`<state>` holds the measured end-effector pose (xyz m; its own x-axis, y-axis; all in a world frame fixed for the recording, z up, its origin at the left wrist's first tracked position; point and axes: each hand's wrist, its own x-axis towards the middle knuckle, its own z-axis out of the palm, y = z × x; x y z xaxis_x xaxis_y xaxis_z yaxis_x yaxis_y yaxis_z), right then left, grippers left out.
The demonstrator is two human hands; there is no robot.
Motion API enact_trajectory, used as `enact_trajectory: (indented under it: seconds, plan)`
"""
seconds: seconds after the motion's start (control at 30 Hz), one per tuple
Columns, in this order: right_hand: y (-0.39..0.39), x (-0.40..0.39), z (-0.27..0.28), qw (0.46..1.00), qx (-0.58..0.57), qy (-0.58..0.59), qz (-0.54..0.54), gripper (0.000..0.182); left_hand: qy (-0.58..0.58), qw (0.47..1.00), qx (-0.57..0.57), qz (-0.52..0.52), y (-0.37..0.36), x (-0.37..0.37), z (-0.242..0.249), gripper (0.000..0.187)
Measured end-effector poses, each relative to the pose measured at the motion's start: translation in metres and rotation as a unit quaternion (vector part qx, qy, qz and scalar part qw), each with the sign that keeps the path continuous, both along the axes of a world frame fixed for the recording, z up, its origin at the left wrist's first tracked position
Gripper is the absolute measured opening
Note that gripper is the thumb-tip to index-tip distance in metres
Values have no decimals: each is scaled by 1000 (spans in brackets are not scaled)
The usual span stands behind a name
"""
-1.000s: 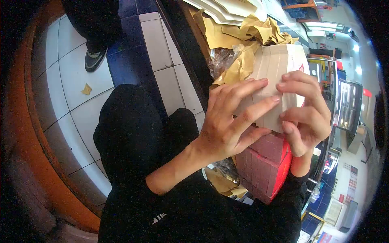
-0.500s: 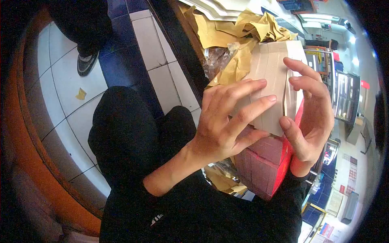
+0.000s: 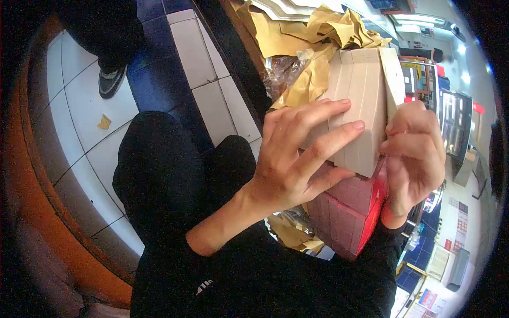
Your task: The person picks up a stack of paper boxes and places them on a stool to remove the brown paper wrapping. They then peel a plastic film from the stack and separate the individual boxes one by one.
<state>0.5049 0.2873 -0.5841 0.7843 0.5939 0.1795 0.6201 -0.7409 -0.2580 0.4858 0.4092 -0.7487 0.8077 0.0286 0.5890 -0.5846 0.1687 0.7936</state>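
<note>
Showing faint bands, the blocky cream stack (image 3: 358, 79) meets the left hand (image 3: 286, 159).

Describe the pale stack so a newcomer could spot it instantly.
From the crumpled brown paper near the top, look just below. The pale stack is there, partly covered by the left hand. Its cream colour sets it apart from the reddish stack lower in view.

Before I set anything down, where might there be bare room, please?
The white tile strip between blue tiles and dark panel looks bare, as does floor between shoe and knee, barring a paper scrap. Crowding surrounds the left hand and right hand: brown paper, clear plastic, pale stack, red stack.
</note>
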Motion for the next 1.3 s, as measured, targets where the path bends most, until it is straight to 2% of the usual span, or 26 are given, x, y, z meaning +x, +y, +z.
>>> enact_trajectory:
  seconds: [0.13, 0.43, 0.53, 0.63, 0.87, 1.17, 1.23, 1.3]
  plan:
    - [2, -9, -7, 998, 9, 8, -65, 30, 15, 1000, -19, -6, -1, -1, 1, 70]
    - [-4, -7, -7, 996, 52, 25, -61, 26, 17, 1000, -18, -3, -1, -2, 2, 70]
    - [-5, -7, -8, 996, 63, 27, -64, 24, -38, 999, 23, 31, -1, 3, -1, 61]
    - [-2, -8, -8, 996, 58, 26, -67, 24, 12, 1000, -19, 5, -3, -2, 0, 70]
    - [-3, -7, -10, 996, 68, 25, -60, 23, 10, 1000, -19, 3, -3, -1, 1, 69]
    - [-2, -8, 0, 998, 16, 39, -46, 19, -3, 1000, 1, 10, -2, -1, 0, 63]
    - [-3, -8, 0, 999, -4, 17, -36, 19, -37, 999, 27, 27, 0, 3, -2, 61]
    - [-4, -9, -4, 999, -13, -16, -30, 20, -2, 1000, -1, 6, -2, -1, -1, 64]
